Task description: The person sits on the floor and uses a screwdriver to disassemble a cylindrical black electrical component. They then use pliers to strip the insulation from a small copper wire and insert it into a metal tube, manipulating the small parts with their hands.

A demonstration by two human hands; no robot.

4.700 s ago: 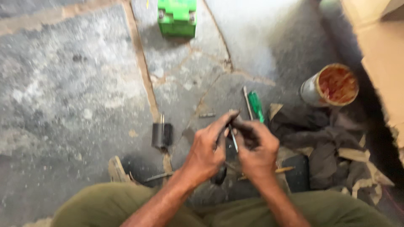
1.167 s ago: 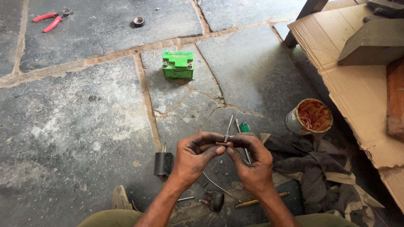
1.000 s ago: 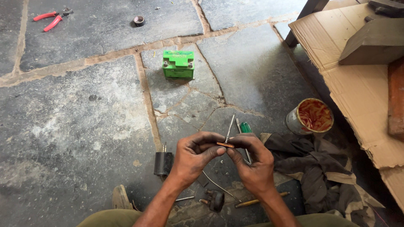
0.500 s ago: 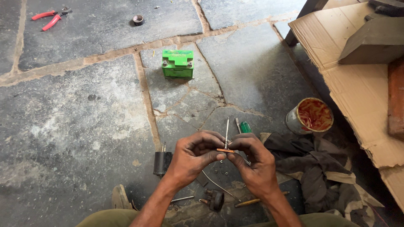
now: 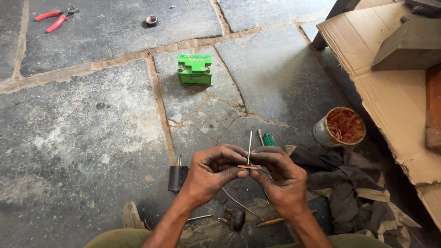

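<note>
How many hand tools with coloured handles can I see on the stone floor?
2: red-handled pliers at the far upper left, and a green-handled screwdriver just beyond the hands. Others may be hidden under the hands or rags.

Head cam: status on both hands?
Left hand and right hand both pinching a thin metal rod, upright. Green-handled screwdriver just behind. Nothing blocking.

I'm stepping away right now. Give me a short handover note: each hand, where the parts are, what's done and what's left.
Left hand: fingertips pinched on the small flat orange-brown strip, held level above the floor.
Right hand: shut on the same strip's other end and on the thin grey metal rod, which stands upright through it.
Nearby on the stone floor: green-handled screwdriver, black plug-like block, green box-shaped battery, rusty tin can, dark rag, red-handled pliers.
Done: rod and strip are together.
Left: cannot tell whether they are fastened.
</note>
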